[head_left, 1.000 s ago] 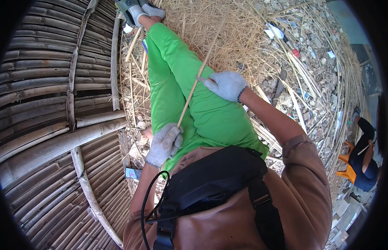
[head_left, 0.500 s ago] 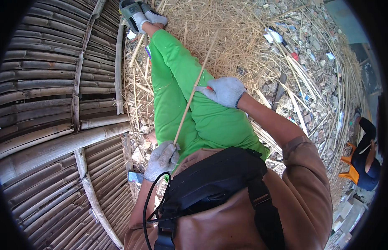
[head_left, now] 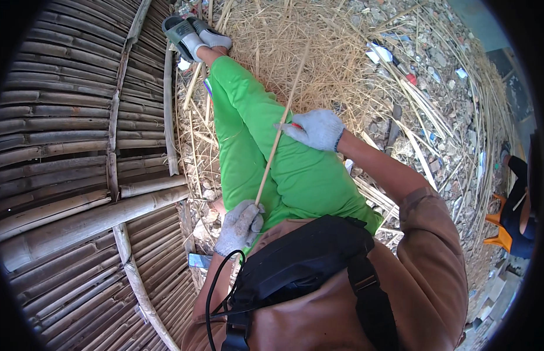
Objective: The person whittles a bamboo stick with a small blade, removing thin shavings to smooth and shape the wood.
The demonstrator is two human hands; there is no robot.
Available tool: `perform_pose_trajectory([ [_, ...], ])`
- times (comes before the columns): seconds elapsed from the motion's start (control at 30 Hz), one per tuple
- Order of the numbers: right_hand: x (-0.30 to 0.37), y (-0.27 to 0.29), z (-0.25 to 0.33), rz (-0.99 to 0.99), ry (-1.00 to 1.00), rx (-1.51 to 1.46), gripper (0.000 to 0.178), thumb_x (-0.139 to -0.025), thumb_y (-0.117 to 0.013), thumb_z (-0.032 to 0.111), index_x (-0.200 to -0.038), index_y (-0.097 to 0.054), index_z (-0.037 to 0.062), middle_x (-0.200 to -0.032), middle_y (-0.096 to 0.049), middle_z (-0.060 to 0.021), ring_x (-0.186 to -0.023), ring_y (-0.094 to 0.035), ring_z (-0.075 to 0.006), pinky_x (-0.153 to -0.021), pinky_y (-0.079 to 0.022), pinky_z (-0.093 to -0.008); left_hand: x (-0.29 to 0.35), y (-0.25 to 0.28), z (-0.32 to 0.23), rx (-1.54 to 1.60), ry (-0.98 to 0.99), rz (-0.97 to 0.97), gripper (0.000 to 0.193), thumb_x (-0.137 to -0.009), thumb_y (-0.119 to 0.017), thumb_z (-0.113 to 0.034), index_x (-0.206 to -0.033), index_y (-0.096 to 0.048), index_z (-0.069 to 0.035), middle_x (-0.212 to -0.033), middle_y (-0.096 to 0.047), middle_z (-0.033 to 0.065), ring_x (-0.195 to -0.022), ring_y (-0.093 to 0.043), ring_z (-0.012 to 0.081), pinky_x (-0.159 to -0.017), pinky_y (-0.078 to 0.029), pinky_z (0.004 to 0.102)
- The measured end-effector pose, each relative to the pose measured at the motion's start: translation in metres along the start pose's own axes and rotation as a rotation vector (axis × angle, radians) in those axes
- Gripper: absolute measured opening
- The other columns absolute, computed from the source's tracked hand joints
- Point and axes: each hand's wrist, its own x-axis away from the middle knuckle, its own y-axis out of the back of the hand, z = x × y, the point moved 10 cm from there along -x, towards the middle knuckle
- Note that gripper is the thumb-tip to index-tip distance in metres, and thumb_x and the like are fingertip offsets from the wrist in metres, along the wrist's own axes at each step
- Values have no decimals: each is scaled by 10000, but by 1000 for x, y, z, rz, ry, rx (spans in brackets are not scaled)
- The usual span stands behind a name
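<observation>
Fingers of our left hand (head_left: 240,226) curl tight around the lower end of a thin stick (head_left: 279,131), while our right hand (head_left: 314,128) pinches it higher up. The stick slants across our green trousers (head_left: 272,158), its tip over the straw (head_left: 307,52). Bamboo poles (head_left: 67,175) lie to our left.

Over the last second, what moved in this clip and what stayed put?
The left hand slid back along the thin bamboo strip toward the body, keeping its grip on the near end. The right hand stayed on the strip over the green trouser leg, shifting only slightly. Nothing was let go. The bamboo panel and straw litter are unchanged.
</observation>
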Motion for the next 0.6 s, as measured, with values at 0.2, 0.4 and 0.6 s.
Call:
perform_pose_trajectory([
  [0.2, -3, 38, -23, -234, 94, -31, 665, -1104, -466, 691, -974, -723, 92, -871, -776, -209, -818, -769, -444, -736, -607, -579, -17, -27, -33, -22, -63, 75, 294, -1196, -530, -279, -1183, -652, -11, -703, -554, 3, -450, -421, 85, -404, -320, 265],
  [0.4, -1, 53, -36, -92, -18, 72, 614, -1112, -476, 652, -1025, -728, 99, -932, -792, -195, -863, -778, -426, -761, -613, -571, -20, -49, -43, -89, -69, 60, 302, -1199, -526, -293, -1214, -641, -14, -707, -549, -3, -461, -433, 83, -408, -333, 255],
  [0.6, -1, 58, -226, -620, -47, 287, 377, -1145, -504, 413, -1280, -726, 141, -1010, -807, -173, -852, -776, -423, -779, -628, -550, -15, -52, -41, -105, -87, 70, 313, -1196, -535, -301, -1202, -645, -8, -718, -554, -2, -459, -427, 85, -407, -340, 257],
])
